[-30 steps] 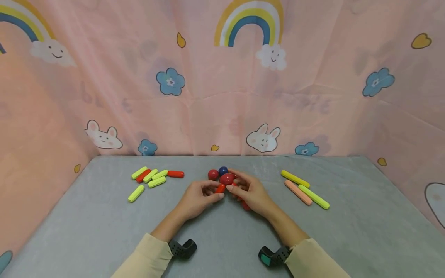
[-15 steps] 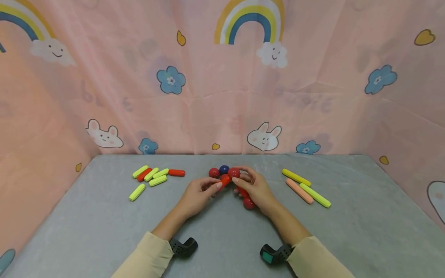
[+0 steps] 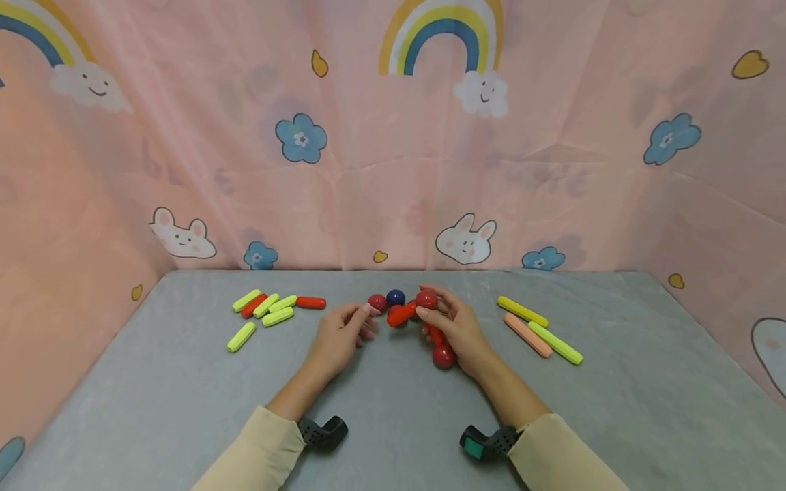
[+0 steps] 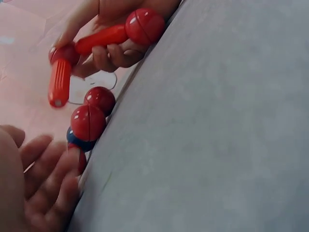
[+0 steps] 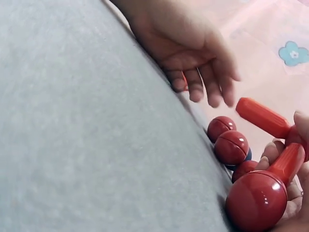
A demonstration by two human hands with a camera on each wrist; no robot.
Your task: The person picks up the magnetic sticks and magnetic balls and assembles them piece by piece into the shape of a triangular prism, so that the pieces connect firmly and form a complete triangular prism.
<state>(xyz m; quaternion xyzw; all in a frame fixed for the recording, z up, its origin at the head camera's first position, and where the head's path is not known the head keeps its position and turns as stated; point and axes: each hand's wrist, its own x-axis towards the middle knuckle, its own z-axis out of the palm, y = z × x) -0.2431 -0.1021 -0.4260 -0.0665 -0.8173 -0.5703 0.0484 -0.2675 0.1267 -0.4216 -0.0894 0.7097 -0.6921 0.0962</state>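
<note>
Pink printed cloth (image 3: 552,170) w/ rainbows, bunnies & flowers hangs behind and at both sides. Grey tabletop (image 3: 184,395) looks soft, felt-like, matte.

Right hand (image 3: 457,331) has its grip closed on a stick-and-ball piece (image 3: 430,324): glossy red plastic, round balls joined by short ribbed rods. One ball sits at the fingertips up top, one rod juts left from it, free end in the air; a 2nd rod runs down through the palm to a lower ball (image 3: 443,356) poking out below the hand, near the tabletop. Wrist view: thumb and fingers curl round the lower rod.

Left hand (image 3: 340,334) is loose, fingers relaxed, holding nothing; grip open. Its fingertips are just left of the rod's free end, small gap, not touching.

Between and behind the hands, loose balls (image 3: 387,300) lie in a tight cluster on the tabletop: smooth, shiny, red ones plus a dark blue one.

Right side, well apart: three long sticks (image 3: 540,334), two yellow-green, one salmon, slim w/ rounded ends, side by side at a slant.

Left side: short sticks (image 3: 270,310), yellow-green and red-orange, bunched; one yellow-green lies alone nearer the front.

Black wrist straps (image 3: 322,433) show at both cream sleeves.
</note>
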